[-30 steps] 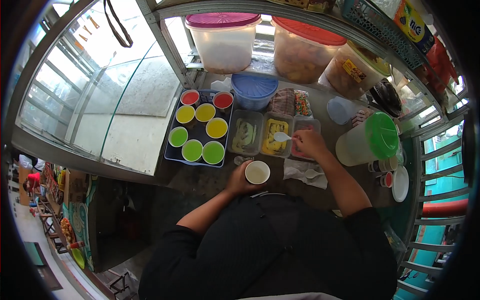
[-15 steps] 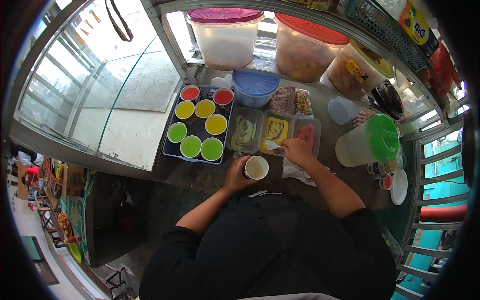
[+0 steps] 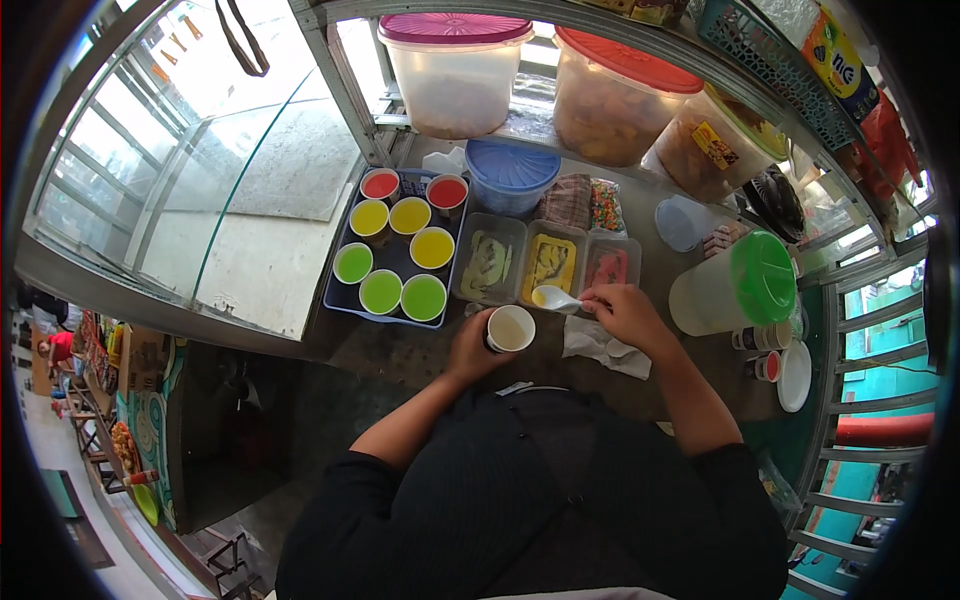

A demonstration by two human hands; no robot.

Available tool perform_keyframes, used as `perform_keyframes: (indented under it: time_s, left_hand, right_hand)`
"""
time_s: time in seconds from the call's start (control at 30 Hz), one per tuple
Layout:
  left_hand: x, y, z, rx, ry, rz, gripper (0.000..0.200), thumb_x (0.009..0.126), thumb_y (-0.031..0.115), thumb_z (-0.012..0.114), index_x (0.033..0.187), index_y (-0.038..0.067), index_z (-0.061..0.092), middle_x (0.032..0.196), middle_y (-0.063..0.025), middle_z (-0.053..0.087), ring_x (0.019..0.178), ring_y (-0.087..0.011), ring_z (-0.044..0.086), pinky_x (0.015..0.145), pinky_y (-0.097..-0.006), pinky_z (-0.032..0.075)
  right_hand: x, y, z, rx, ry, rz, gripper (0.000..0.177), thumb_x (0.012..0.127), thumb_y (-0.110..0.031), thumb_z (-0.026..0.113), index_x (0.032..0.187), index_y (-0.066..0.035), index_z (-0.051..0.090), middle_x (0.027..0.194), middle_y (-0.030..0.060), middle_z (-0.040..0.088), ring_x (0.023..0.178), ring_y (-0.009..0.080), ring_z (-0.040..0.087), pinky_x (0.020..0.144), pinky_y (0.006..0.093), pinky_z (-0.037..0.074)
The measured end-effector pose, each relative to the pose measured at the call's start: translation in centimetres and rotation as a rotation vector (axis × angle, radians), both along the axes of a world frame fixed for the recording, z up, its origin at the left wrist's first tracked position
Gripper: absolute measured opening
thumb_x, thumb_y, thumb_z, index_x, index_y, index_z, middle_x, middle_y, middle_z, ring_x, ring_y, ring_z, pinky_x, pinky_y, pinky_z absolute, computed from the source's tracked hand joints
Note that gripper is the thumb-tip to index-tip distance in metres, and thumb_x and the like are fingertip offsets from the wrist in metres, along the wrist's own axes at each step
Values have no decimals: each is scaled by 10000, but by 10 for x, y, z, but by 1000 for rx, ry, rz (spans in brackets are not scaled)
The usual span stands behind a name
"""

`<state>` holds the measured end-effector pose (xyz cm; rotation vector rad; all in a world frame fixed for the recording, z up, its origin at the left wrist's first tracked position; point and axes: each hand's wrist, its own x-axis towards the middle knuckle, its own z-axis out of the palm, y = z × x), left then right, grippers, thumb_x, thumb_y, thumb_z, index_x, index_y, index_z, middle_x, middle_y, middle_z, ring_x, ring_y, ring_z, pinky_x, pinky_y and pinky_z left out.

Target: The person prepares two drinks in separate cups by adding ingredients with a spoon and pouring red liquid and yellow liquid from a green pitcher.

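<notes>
My left hand (image 3: 474,346) is wrapped round a paper cup (image 3: 511,329), held upright with a pale inside. Between the fingers of my right hand (image 3: 622,312) is the handle of a white spoon (image 3: 560,299). Yellow stuff sits in the spoon's bowl, just above the front rim of a clear tub of yellow powder or paste (image 3: 550,262). That tub stands between a tub with green contents (image 3: 490,260) and one with pinkish-red contents (image 3: 608,266). To the left, a blue tray (image 3: 343,303) bears several cups of red, yellow and green liquid, such as a green one (image 3: 424,298).
Behind the tubs stand a blue-lidded container (image 3: 512,180) and a bag of colourful bits (image 3: 606,205). A green-lidded jug (image 3: 712,290) is at the right, near stacked cups (image 3: 762,337). A crumpled white cloth or tissue (image 3: 605,348) lies before the tubs. Large lidded bins (image 3: 455,85) line the shelf.
The spoon has come up and back out of the yellow tub toward me, now carrying yellow stuff. My right hand has shifted slightly right and nearer. The cup has barely moved.
</notes>
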<state>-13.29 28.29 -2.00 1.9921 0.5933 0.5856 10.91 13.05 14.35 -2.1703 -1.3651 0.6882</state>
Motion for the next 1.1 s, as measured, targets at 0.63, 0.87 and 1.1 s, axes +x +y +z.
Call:
perform_keyframes:
  time_s: [0.63, 0.87, 1.1]
  left_hand:
    - [1, 1, -9, -7, -13, -24, 786, 646, 229, 943, 1310, 76, 552, 1243, -146, 651, 1165, -335, 635, 976, -424, 516]
    - [0, -1, -5, -39, 30, -11, 789, 661, 247, 945, 1323, 80, 548, 1251, -146, 660, 1167, -332, 645, 969, -419, 526]
    - [-1, -1, -5, -26, -39, -31, 804, 661, 195, 934, 1354, 90, 541, 1292, -134, 653, 1195, -333, 634, 984, -417, 523]
  right_hand:
    - [-26, 18, 12, -92, -213, 327, 220, 947, -282, 646, 1020, -107, 757, 919, 111, 747, 875, 327, 708, 774, 443, 544]
    - [-29, 18, 16, -125, -201, 356, 226, 949, -276, 646, 1032, -95, 751, 933, 114, 743, 898, 324, 706, 786, 440, 543]
    - [-30, 14, 19, -6, -216, 312, 226, 940, -247, 663, 1057, -71, 745, 974, 128, 742, 915, 333, 700, 801, 433, 543]
